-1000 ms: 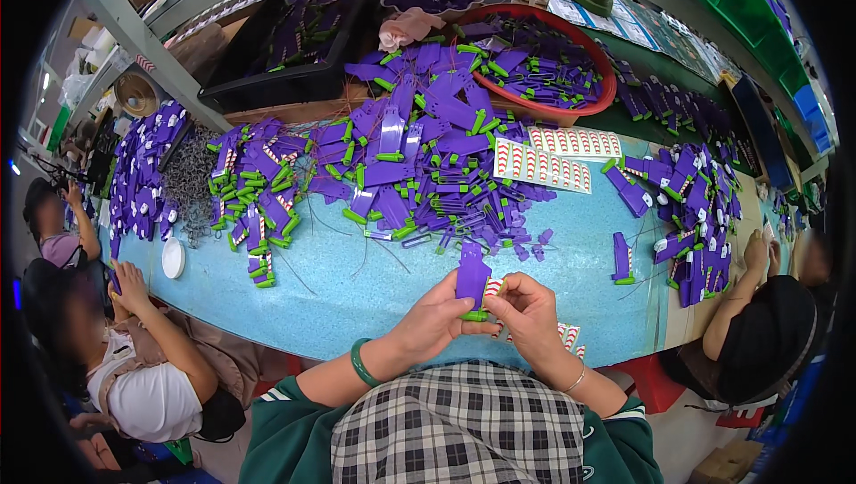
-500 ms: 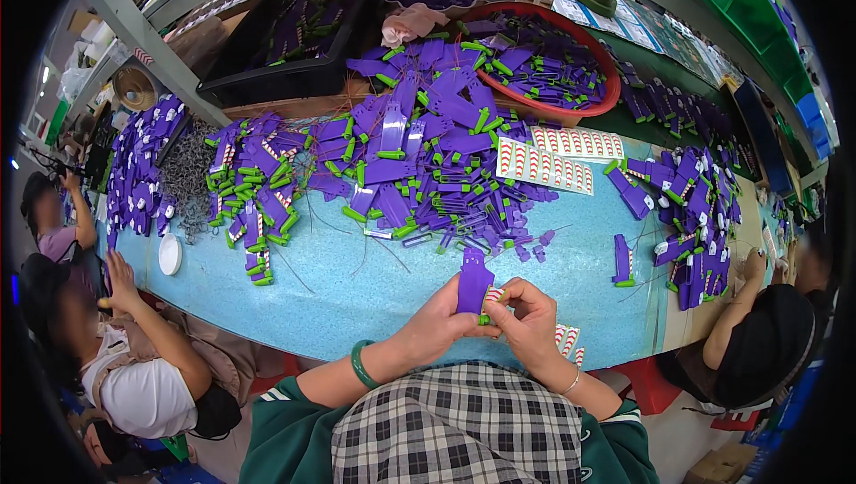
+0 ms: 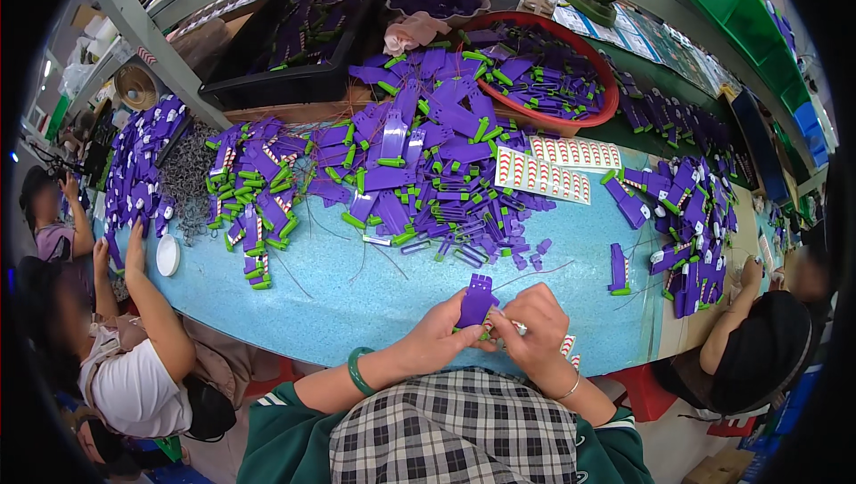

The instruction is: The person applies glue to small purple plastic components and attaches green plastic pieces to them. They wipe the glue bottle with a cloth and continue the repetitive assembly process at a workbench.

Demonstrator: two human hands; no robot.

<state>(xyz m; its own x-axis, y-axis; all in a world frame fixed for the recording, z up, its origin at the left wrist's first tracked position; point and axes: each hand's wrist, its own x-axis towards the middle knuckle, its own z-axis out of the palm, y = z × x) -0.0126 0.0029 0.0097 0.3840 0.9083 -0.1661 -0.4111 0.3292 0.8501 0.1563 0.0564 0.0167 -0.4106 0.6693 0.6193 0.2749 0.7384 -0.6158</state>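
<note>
My left hand (image 3: pixel 433 339) is closed around a flat purple plastic piece (image 3: pixel 476 303), held upright over my lap at the table's near edge. Its lower end, where a bit of green shows, is partly covered by fingers. Close against its right side, my right hand (image 3: pixel 539 331) has its fingers curled, with a small white piece (image 3: pixel 520 328) between them, too small to make out fully. A sheet of red-and-white striped stickers (image 3: pixel 568 346) shows partly beside my right wrist. Two more striped sticker sheets (image 3: pixel 542 177) lie farther up the table.
A large heap of purple pieces with green ends (image 3: pixel 437 154) covers the middle of the blue table (image 3: pixel 357 306). Behind stand a red basin (image 3: pixel 611 96) and a black tray (image 3: pixel 267 83). A white cup (image 3: pixel 168 255) sits left. Co-workers sit at both sides.
My right hand has turned and risen slightly, its fingers now more curled. The striped sticker seen between them earlier no longer shows clearly. The purple piece has dropped a little. The left co-worker's hands have reached the table.
</note>
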